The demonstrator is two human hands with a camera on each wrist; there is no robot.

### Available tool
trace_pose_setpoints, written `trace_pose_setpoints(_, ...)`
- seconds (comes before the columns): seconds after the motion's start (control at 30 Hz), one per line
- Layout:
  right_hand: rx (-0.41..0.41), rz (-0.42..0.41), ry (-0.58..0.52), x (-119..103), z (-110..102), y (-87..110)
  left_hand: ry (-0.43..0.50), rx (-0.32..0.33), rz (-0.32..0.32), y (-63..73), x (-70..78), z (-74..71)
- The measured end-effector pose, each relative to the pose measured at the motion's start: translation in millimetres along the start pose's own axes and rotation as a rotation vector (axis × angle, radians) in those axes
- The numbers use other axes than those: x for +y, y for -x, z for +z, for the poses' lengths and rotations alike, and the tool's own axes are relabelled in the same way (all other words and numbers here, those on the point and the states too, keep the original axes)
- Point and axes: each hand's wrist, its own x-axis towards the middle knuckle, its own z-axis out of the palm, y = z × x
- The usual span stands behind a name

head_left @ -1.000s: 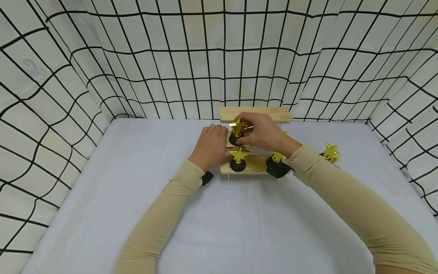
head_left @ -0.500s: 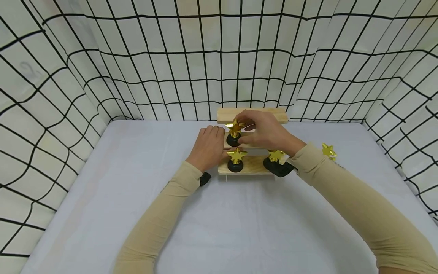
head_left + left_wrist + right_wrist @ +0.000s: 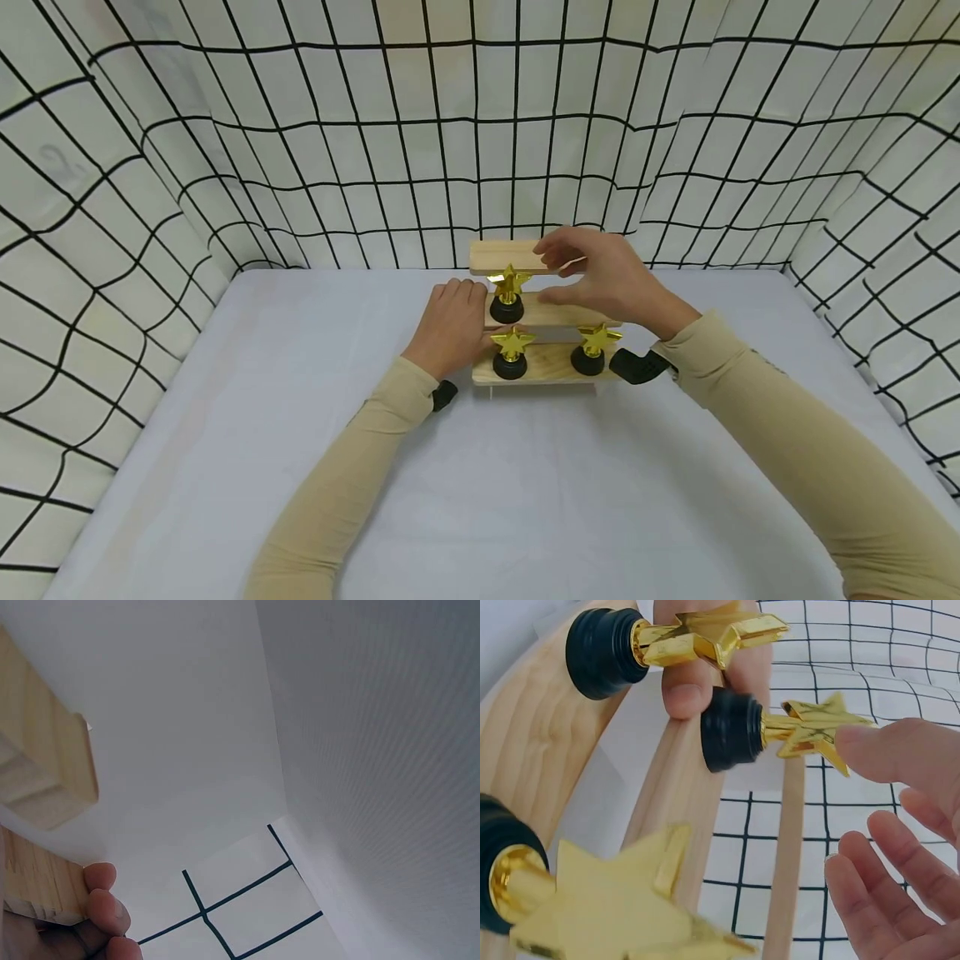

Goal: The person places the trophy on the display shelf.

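Note:
A tiered wooden shelf [image 3: 555, 375] stands at the back of the table. My left hand [image 3: 448, 327] grips the left end of its middle board; in the left wrist view the fingertips [image 3: 109, 911] curl round the edge of that board [image 3: 45, 881]. A gold star trophy [image 3: 507, 310] with a black round base stands upright at the left of the middle board. Just right of it my right hand [image 3: 611, 279] hovers with loosely bent fingers, holding nothing. On the bottom board stand two similar trophies, one at left [image 3: 511, 365] and one at right [image 3: 588, 360].
The top board [image 3: 502, 257] of the shelf carries no trophy in its visible part. A black wire grid [image 3: 420, 150] rises behind and along both sides of the white table [image 3: 465, 500]. Black wrist devices [image 3: 639, 365] sit under both wrists.
My right hand has let go of the trophy on the middle board and drawn back to the right. The left hand keeps its grip. Another trophy on the table at right is now hidden.

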Motion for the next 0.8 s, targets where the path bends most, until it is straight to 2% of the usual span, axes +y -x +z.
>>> trace_pose_setpoints(0.27,0.048,0.021,-0.01,4,-16,11.8,0.01,0.001,-0.004,-0.1,0.2,0.3)
trace_pose_setpoints(0.43,0.102,0.026,-0.001,8,-25,20.9,0.012,0.002,-0.005,0.4,0.3,0.7)
trace_pose_setpoints(0.67,0.178,0.014,-0.014,15,-38,33.6,0.017,0.037,0.011,1.9,0.0,2.3)
trace_pose_setpoints(0.8,0.215,0.019,-0.029,20,-45,40.6,0.033,0.031,0.006,1.2,0.7,1.3)
